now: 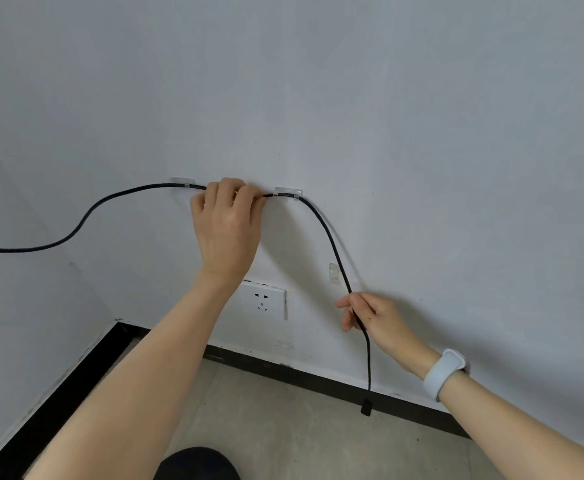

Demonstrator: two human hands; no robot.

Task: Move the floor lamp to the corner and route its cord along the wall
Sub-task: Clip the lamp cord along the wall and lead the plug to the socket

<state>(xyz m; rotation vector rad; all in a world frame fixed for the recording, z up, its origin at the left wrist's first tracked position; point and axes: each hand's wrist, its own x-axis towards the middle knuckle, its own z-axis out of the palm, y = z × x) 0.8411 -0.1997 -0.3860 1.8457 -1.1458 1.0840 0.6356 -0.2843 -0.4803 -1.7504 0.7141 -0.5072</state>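
1. One black cord (325, 230) with a braided-looking jacket runs across the white wall (387, 116). It enters at the left edge of the frame, rises to a clear clip (182, 183) left of centre, passes through a second clear clip (288, 192) just right of centre, then drops toward the lower right.
2. Its lower end hangs free in front of the black baseboard (283, 374), ending in a small black plug (366, 407) just above the tiled floor (283, 427).
3. No writing or brand can be read anywhere; the white wall socket (262, 301) below centre shows only its slots.
4. A third clear clip (334, 273) sits on the wall beside the falling stretch of cord; I cannot tell whether the cord touches it.
5. The left hand (228, 223) is closed over the cord between the two upper clips, fingertips pinching it against the wall.
6. The right hand (370, 320), with a pale wristband (444, 372), pinches the hanging cord below the third clip.
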